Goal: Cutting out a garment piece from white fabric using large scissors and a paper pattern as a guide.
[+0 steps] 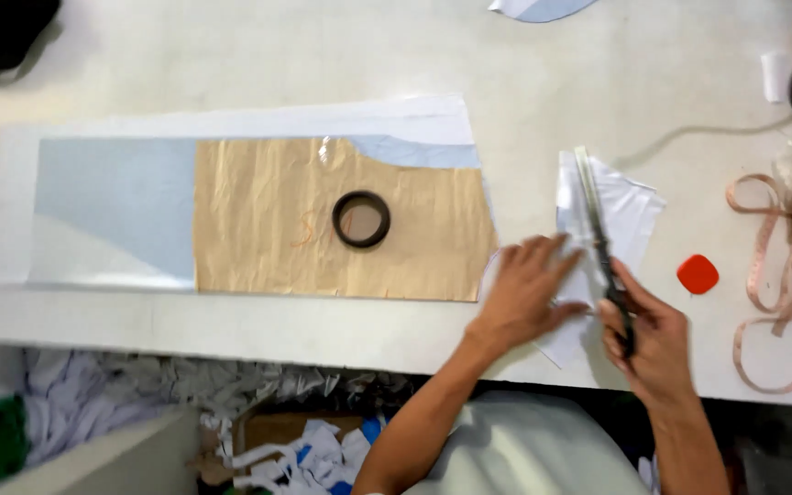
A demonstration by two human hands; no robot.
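Note:
My right hand (654, 341) grips the handles of long scissors (594, 215), whose blades point away from me across a small piece of white fabric (630, 213). My left hand (524, 289) lies flat with spread fingers on the near left part of that fabric, pressing it to the white table (231, 64). To the left a brown paper pattern (268, 229) rests on layered pale blue and white fabric (112, 197), weighed down by a black ring (361, 219).
A red rounded block (698, 274) lies right of the scissors. A pink measuring tape (776, 275) coils at the right edge beside a grey cord (689, 136). Below the table's near edge, fabric scraps (231, 394) fill a box and the floor.

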